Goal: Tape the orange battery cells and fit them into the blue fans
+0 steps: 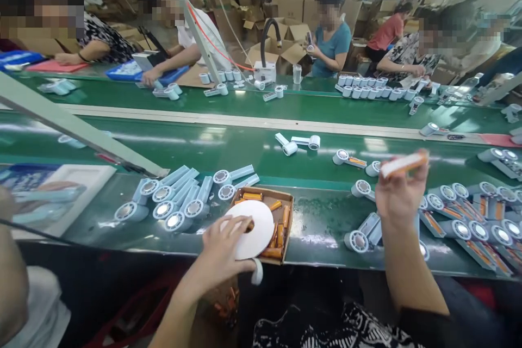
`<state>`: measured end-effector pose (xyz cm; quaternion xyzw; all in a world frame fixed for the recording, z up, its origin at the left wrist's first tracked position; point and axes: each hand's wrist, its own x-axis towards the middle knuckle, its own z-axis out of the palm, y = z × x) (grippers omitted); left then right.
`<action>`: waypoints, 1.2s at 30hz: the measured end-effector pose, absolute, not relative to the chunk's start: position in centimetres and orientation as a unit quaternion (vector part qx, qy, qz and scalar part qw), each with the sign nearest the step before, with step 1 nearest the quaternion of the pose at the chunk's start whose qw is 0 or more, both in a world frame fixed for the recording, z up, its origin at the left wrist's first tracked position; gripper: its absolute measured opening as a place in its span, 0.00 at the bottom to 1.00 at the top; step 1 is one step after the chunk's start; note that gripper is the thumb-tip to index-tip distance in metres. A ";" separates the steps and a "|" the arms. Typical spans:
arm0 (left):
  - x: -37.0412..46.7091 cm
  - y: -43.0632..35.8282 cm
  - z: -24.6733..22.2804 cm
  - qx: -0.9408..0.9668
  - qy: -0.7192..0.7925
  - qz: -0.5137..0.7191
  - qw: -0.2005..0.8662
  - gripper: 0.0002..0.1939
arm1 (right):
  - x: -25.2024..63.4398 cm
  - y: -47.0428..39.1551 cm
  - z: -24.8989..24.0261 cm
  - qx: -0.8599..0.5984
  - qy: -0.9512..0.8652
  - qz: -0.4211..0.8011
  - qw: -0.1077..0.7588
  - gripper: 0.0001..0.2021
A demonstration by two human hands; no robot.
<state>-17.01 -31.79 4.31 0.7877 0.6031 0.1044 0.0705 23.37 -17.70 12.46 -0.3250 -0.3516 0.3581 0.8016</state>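
My left hand (228,244) is closed on a white round roll (255,228), its fingers over the centre hole; a short white strip curls below by the thumb. The roll overlaps a shallow cardboard box (289,228) holding several orange cylinders (280,235). Raised at the right, my right hand (402,190) grips an orange-and-white bar-shaped piece (403,164), slightly blurred. Pale blue round-headed devices (358,240) with long handles lie below and beside that hand, some with orange cylinders in their handles.
More pale blue devices (175,220) lie left of the box. Others sit on the green conveyor (228,152). A slanted metal bar (81,125) crosses the left side. People work across the line, and a person's arm (12,277) is at the left edge.
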 end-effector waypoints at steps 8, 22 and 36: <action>-1.3 -4.2 6.3 0.813 0.569 0.004 0.123 0.19 | 22.8 -22.3 4.0 -0.451 -0.288 0.424 0.731 0.35; 6.2 3.2 1.3 0.921 0.379 0.005 0.092 0.27 | 30.0 -27.0 1.8 -0.517 -0.275 0.396 0.707 0.32; 2.8 -1.9 0.0 0.928 0.358 -0.050 0.083 0.30 | 25.6 -7.8 2.1 -0.507 -0.572 0.449 0.462 0.30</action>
